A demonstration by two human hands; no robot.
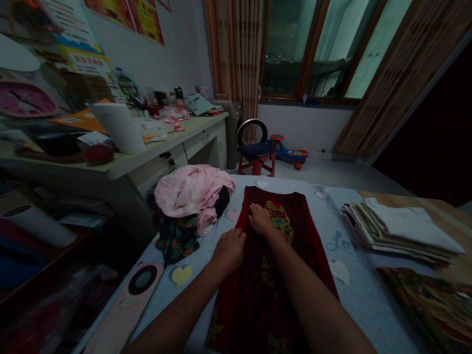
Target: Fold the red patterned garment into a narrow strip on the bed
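Observation:
A dark red garment with a black pattern and a floral centre panel (273,236) lies flat and lengthwise on a pale blue padded table cover (354,280). My right hand (260,220) rests on its upper part, fingers against the cloth. My left hand (229,251) sits lower, at the garment's left edge, its fingers curled down and partly hidden. A crumpled pink cloth (193,192) lies over a dark floral cloth (177,240) just left of the garment.
A stack of folded pale garments (401,231) and a patterned folded cloth (420,309) lie to the right. A cluttered white desk (147,164) with drawers stands at left. A red stool (256,160) and a blue ride-on toy (291,151) stand on the floor beyond.

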